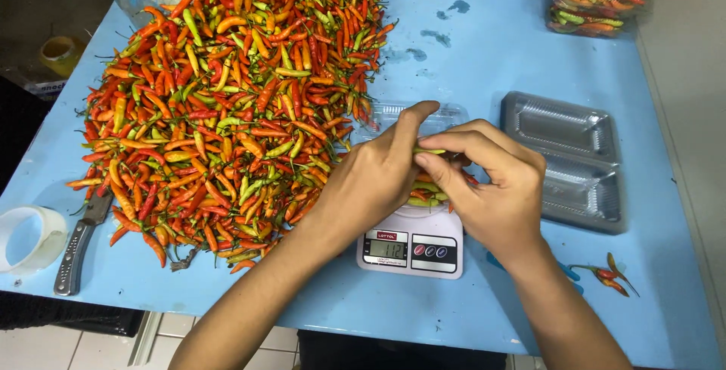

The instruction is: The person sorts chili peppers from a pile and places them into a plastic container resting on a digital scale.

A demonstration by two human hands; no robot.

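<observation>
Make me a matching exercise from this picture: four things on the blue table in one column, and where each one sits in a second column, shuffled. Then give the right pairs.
Things
1. knife
2. roll of tape
3. empty clear trays
4. kitchen scale

Places
A. right of both hands, stacked on bare table
B. under both hands, at the near middle
C. far left corner at the near edge
D. at the lower left edge of the chilli pile

Pairs: 1-D, 2-C, 3-A, 4-B
</observation>
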